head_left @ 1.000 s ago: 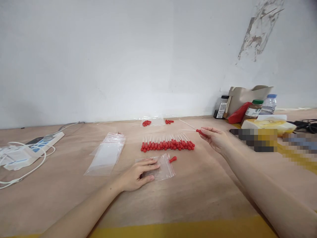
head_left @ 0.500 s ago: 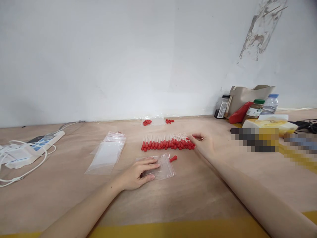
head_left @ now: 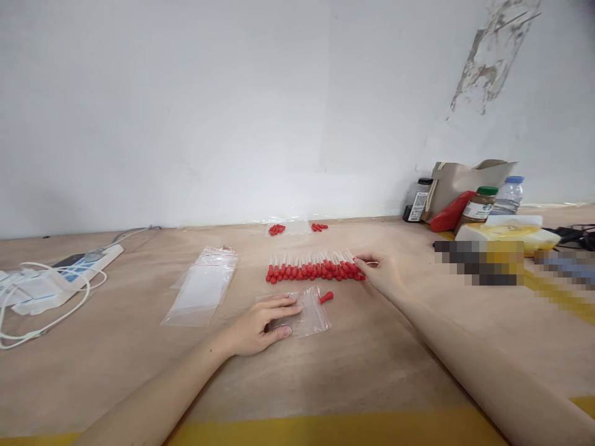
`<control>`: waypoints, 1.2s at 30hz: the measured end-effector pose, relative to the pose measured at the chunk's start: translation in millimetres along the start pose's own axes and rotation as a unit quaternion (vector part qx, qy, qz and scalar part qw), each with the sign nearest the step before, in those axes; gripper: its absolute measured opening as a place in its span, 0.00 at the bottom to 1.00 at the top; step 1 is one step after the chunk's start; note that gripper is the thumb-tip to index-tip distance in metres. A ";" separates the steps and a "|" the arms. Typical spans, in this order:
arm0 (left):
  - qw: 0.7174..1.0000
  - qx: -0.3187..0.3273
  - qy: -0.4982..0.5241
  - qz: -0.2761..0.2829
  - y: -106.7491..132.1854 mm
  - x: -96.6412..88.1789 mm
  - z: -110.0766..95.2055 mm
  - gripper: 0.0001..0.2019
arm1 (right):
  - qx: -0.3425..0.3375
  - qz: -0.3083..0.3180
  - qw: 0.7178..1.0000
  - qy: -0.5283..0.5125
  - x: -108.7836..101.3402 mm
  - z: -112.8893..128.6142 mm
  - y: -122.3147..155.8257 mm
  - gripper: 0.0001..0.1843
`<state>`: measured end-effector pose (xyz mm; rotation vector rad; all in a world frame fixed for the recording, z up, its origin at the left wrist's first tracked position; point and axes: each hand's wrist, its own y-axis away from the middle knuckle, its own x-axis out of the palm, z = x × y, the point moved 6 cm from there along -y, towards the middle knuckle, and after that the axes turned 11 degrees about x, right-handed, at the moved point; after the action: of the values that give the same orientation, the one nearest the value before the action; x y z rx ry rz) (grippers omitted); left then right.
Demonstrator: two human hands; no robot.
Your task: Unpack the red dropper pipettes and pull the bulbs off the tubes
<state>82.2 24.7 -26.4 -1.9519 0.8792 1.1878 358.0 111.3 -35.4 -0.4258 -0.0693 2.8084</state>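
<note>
Head view: the left hand (head_left: 260, 325) lies with its fingers open and slightly spread on one clear bag (head_left: 313, 313), a single red bulb (head_left: 328, 297) at its right edge. The right hand (head_left: 379, 274) touches the right end of one row of red-bulbed droppers (head_left: 311, 271) on the tabletop (head_left: 279, 390), too crowded to count; whether its bent fingers grip one cannot be told. Behind lie two clusters of red bulbs (head_left: 276, 230). One black-capped bottle (head_left: 418, 203), one green-lidded jar (head_left: 480, 205) and one blue-capped bottle (head_left: 509, 197) stand rightward.
</note>
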 end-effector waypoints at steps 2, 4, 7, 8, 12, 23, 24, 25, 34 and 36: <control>1.000 0.002 0.002 -0.002 0.2 0.2 0.9 0.20 | 0.011 0.004 1.000 -0.008 0.9 -0.5 0.1 0.10; 1.000 0.002 0.004 -0.004 0.3 0.2 1.3 0.20 | 0.022 0.007 1.000 -0.017 2.0 -1.4 -0.3 0.10; 1.000 -0.002 0.007 -0.003 0.1 0.1 1.5 0.20 | 0.026 0.002 0.999 -0.021 1.3 -3.3 -2.4 0.10; 1.000 -0.002 0.006 -0.003 0.0 0.1 1.3 0.20 | 0.024 -0.002 1.000 -0.017 0.4 -4.2 -3.5 0.10; 1.000 0.000 0.002 -0.005 -0.1 0.2 1.6 0.20 | 0.009 -0.022 1.000 0.011 -4.3 -10.1 -9.1 0.10; 1.000 -0.003 -0.001 -0.004 0.8 0.2 1.7 0.22 | 0.011 -0.057 0.996 0.068 -11.2 -20.6 -18.0 0.08; 1.000 -0.003 -0.004 -0.003 0.9 0.4 2.0 0.22 | 0.010 -0.060 0.996 0.071 -12.1 -20.6 -18.3 0.08; 1.000 -0.003 -0.006 -0.004 0.9 0.4 2.3 0.23 | 0.008 -0.062 0.995 0.073 -12.9 -20.6 -18.6 0.08; 1.000 -0.002 -0.018 -0.010 1.2 0.0 3.1 0.23 | -0.110 0.012 0.991 0.078 1.3 22.8 17.9 0.11; 1.000 0.001 -0.015 -0.011 1.3 -0.2 2.4 0.24 | -0.179 0.165 0.962 0.125 26.9 35.9 42.1 0.09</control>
<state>79.9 26.0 -27.3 -1.9324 0.8399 1.2001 310.9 79.1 -12.6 -0.9535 -0.5014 3.0381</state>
